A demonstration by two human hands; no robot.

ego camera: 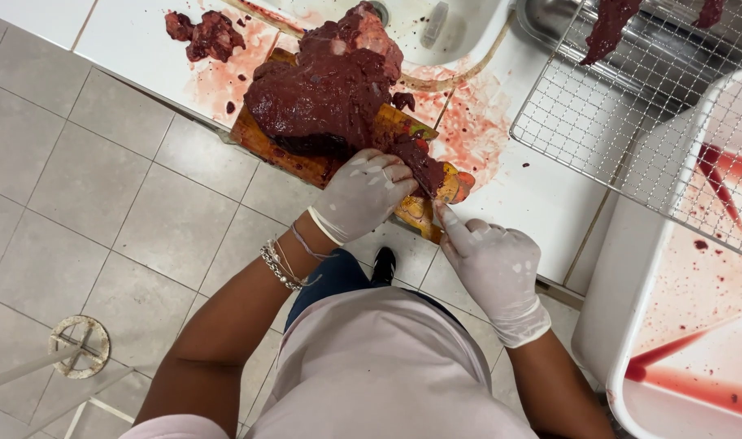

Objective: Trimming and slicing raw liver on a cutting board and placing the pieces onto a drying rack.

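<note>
On the wooden cutting board (277, 146), the left hand (363, 193) pins the dark liver slab (330, 89) at its 5 o'clock end while the right hand (497, 268) grips what seems a knife handle, so the cut is probably best kept clear of those fingers.

Large slab of dark red meat (330, 89) covers most of the wooden cutting board (265, 142); no passage across the board's middle. Both hands crowd its near end: left hand (363, 195), right hand (497, 268). Bare strip of white table (541, 195) open between board and wire rack (631, 130). White tub (631, 276) blocks the right. Small meat pieces (204, 34) occupy the far left table; sink (460, 28) lies behind the slab.
</note>
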